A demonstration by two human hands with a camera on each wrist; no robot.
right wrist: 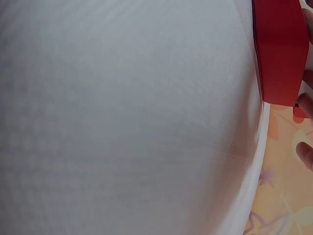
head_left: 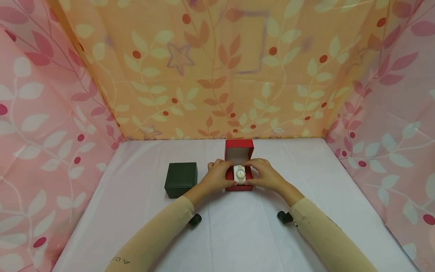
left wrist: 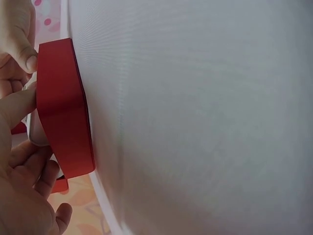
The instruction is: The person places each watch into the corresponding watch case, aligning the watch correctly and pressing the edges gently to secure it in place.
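Observation:
A red watch box (head_left: 239, 144) stands on the table with its lid raised at the back. Inside it, a wristwatch (head_left: 240, 174) with a pale dial and light strap is wrapped round a white cushion (head_left: 235, 174). My left hand (head_left: 218, 176) pinches the cushion's left end between thumb and fingers. From the other side, my right hand (head_left: 267, 175) grips the right end the same way. In the left wrist view the box (left wrist: 63, 107) hides part of the cushion, with fingers over its rim. Only a few right fingertips (right wrist: 305, 105) show in the right wrist view.
A closed dark green box (head_left: 181, 176) sits left of the red one, close to my left wrist. White cloth covers the table (head_left: 248, 234). Patterned curtains (head_left: 217, 75) hang behind and on both sides.

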